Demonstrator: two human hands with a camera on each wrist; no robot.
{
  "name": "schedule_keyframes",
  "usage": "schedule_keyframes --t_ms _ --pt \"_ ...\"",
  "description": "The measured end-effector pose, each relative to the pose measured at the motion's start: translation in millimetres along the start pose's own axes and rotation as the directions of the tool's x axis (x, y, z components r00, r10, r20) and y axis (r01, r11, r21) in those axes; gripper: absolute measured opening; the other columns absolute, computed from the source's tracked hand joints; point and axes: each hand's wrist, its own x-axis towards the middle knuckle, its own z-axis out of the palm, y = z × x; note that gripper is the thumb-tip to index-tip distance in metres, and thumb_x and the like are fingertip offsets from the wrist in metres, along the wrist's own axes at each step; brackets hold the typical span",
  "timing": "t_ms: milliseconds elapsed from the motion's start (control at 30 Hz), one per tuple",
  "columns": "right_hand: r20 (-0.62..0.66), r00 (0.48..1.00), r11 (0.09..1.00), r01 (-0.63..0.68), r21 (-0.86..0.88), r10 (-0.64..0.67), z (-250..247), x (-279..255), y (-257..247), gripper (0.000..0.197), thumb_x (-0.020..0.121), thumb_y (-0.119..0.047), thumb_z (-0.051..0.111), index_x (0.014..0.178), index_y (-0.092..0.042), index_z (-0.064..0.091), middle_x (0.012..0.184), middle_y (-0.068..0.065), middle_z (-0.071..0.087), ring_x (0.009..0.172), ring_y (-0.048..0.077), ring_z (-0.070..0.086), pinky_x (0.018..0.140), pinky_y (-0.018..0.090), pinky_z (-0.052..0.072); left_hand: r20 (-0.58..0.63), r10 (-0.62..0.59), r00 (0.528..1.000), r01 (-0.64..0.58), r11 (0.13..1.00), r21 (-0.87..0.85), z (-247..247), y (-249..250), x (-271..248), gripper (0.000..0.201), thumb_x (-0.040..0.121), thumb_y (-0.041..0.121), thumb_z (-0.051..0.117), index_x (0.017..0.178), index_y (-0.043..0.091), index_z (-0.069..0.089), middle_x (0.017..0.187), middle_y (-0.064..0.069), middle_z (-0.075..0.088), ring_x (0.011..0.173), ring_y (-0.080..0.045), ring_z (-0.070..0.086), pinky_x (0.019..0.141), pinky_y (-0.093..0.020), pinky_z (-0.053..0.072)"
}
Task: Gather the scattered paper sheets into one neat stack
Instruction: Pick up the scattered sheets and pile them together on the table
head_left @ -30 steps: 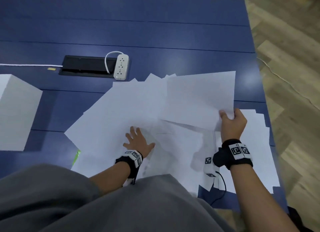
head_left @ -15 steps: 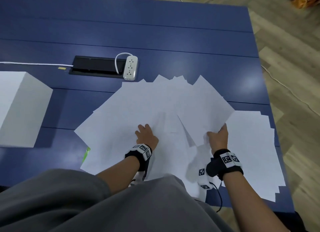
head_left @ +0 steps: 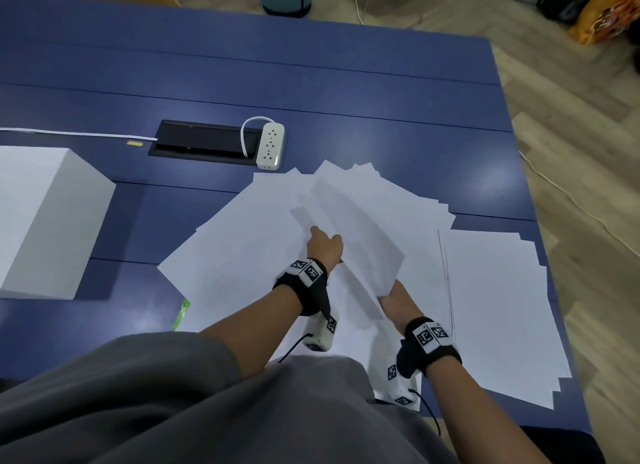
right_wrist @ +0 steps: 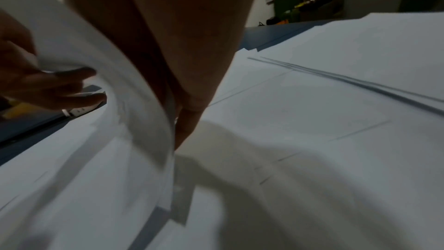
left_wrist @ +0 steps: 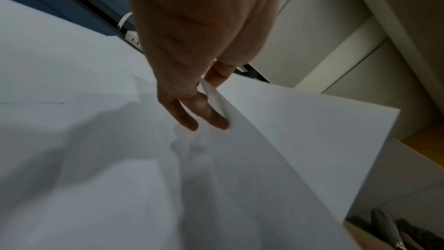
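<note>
While the right hand point(head_left: 393, 299) pinches a lifted sheet point(head_left: 349, 242) by its near corner and the left hand point(head_left: 323, 245) takes a grip on its far edge, gathering is midway; next, lay it square on the loose pile point(head_left: 242, 242).

The person wears a loose grey top point(head_left: 166, 404) with both forearms bare. Each wrist carries a black strap: the left wrist band point(head_left: 304, 276) and the right wrist band point(head_left: 431, 342) bear white tags with black square-patterned markers. Under each hangs a white camera block, marked likewise, trailing a thin black cable point(head_left: 429, 411)

The right hand point(right_wrist: 182, 83) grips a curved bundle of paper sheets point(right_wrist: 134, 102) above scattered sheets point(right_wrist: 324, 111).
</note>
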Motion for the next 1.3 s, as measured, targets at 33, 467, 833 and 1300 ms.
schedule_keyframes --t_ms 33,467,833,1300 --pt "0.043 0.999 0.999 0.032 -0.019 -0.031 2 -3 -3 0.037 0.088 -0.020 0.056 0.125 -0.024 0.056 0.114 0.001 0.066 0.106 0.021 0.063 0.088 0.040 0.054 0.000 -0.026 1.000 0.026 0.998 -0.050 1 0 2 0.057 0.093 0.015 0.042 0.144 0.006 0.018 0.136 -0.015 0.042 0.108 -0.031 0.057 0.091 -0.043 0.052" --pt "0.327 0.945 0.982 0.059 -0.179 0.003 -8 -19 -10 0.103 0.071 0.000 0.078 0.147 -0.029 0.014 0.129 -0.015 0.046 0.114 0.001 0.048 0.092 0.015 0.039 -0.011 -0.168 0.986 0.164 0.974 -0.159 -12 0 25 0.013 0.091 0.004 0.047 0.104 0.003 0.045 0.109 -0.012 0.055 0.094 -0.027 0.059 0.086 -0.040 0.055" --pt "-0.276 0.953 0.991 0.132 0.016 -0.123 -34 19 -23 0.018 0.089 -0.007 0.062 0.108 -0.008 0.064 0.094 0.009 0.069 0.087 0.025 0.065 0.071 0.027 0.049 0.060 0.657 0.752 -0.623 0.677 0.393 -28 41 3 0.104 0.065 0.056 0.078 0.146 0.022 0.022 0.152 0.005 0.012 0.141 -0.020 0.012 0.110 -0.043 0.016" --pt "-0.161 0.974 0.972 0.124 -0.200 -0.158 -101 31 -82 0.053 0.076 -0.049 0.074 0.062 -0.005 0.049 0.057 0.006 0.041 0.049 0.016 0.037 0.049 0.025 0.027 0.513 0.382 0.768 -0.639 0.494 0.589 -21 70 19 0.047 0.059 0.039 0.074 0.103 0.026 0.065 0.104 0.002 0.066 0.104 -0.023 0.056 0.087 -0.040 0.050"
